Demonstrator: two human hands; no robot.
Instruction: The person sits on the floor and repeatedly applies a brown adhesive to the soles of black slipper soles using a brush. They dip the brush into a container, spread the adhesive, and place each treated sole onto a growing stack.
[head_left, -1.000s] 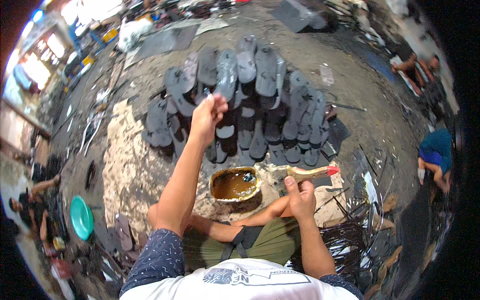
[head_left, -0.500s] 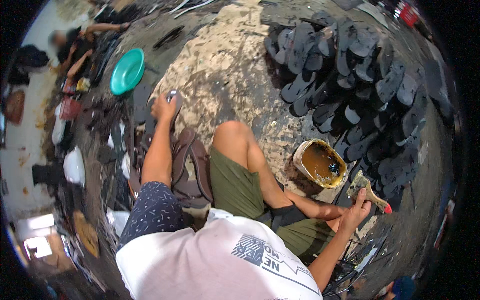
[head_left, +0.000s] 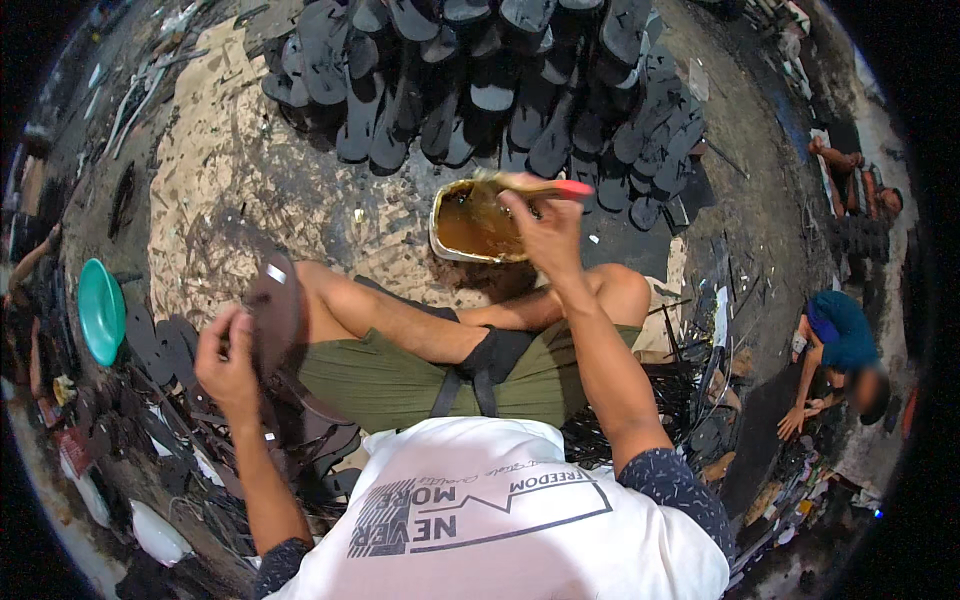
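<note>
Two hands are working, the left hand (head_left: 228, 362) gripping one brown sandal sole (head_left: 276, 312) and the right hand (head_left: 543, 228) dipping one red-handled brush (head_left: 540, 186) into one glue tin (head_left: 472, 222), one green plate (head_left: 101, 311) lying far left.

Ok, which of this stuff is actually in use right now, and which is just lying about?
In use:
left hand holding brown sandal sole
right hand holding red-handled brush over glue tub

Lying about:
green plate
laid-out dark soles

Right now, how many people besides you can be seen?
2, maybe more hidden: a person in a blue top crouching at right, and another person sitting at upper right.
</note>
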